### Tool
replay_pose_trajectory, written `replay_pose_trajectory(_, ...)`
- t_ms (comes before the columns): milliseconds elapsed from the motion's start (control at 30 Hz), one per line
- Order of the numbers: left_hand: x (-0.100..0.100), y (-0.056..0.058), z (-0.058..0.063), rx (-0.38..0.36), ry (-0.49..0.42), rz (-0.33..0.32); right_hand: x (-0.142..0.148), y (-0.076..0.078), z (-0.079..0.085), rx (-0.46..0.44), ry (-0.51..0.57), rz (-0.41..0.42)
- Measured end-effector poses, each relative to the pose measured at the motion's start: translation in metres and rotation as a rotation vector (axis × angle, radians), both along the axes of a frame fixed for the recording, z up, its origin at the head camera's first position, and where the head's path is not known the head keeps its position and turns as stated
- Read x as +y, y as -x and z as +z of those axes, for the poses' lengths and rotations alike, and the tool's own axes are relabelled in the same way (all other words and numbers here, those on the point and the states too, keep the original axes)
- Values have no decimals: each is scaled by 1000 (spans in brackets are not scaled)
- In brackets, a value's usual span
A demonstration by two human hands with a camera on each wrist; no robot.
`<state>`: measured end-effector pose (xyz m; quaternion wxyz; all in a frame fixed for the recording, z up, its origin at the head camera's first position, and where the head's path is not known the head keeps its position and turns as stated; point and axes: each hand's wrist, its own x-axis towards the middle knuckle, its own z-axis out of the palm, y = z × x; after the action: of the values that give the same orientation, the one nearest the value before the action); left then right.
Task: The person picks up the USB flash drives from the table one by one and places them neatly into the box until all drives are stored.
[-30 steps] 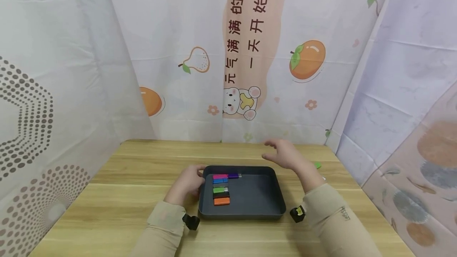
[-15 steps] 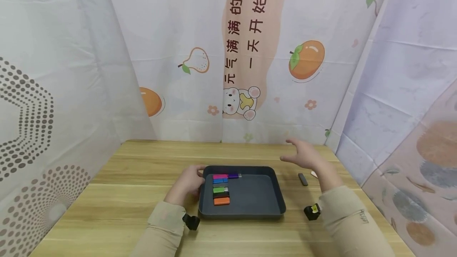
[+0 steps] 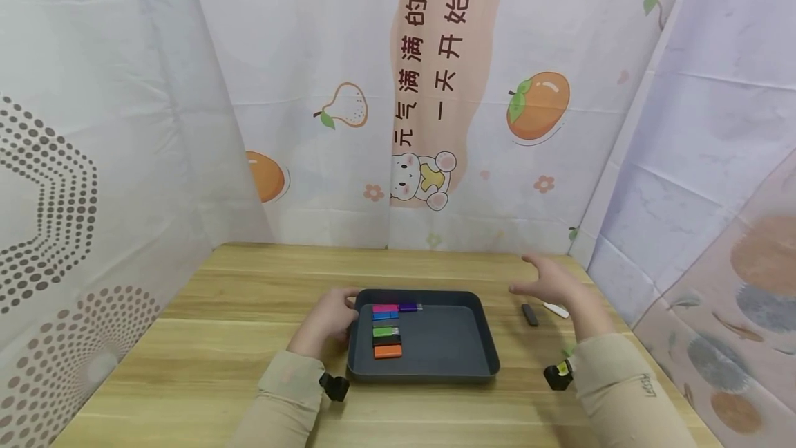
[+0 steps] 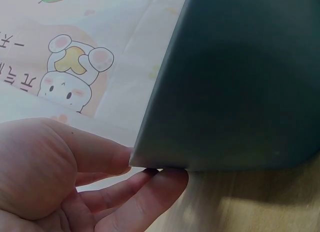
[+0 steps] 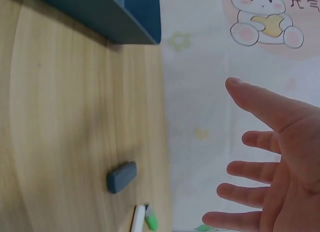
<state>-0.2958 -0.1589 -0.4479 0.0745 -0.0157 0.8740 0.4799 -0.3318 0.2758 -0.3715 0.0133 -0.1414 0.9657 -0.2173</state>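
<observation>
My left hand (image 3: 329,313) grips the left edge of a dark grey tray (image 3: 448,368), thumb and fingertips meeting at its edge in the left wrist view. Inside the tray's left side lies a column of USB flash drives, among them a pink one (image 3: 384,308), a blue one (image 3: 385,316), a green one (image 3: 384,332) and an orange one (image 3: 388,351). A purple drive (image 3: 408,308) lies beside the pink one. Fingers spread, my right hand (image 3: 553,285) is raised over the right of the table, holding nothing. Nearest it is a dark grey drive (image 5: 121,177).
A white stick-shaped item (image 3: 556,310) lies right of the dark grey drive. Beside it shows a green item (image 5: 151,218) in the right wrist view. The wooden table (image 3: 205,337) is bounded by printed curtains (image 3: 311,178) at the back and sides.
My right hand has moved rightward from beside the tray's far corner, lowering slightly at the end. The dark grey drive and the white item have come into sight. My left hand stays on the tray.
</observation>
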Motion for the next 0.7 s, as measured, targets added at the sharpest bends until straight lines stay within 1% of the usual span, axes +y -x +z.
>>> replay_pose_trajectory(400,1,0,2,-6,0,3,15,1,-20,-39,-61,-31)
replay_pose_trajectory(633,1,0,2,-9,4,4,19,-2,-23,-82,-81,-61)
replay_pose_trajectory(700,1,0,1,-8,3,5,21,-3,-23,-106,-90,-66)
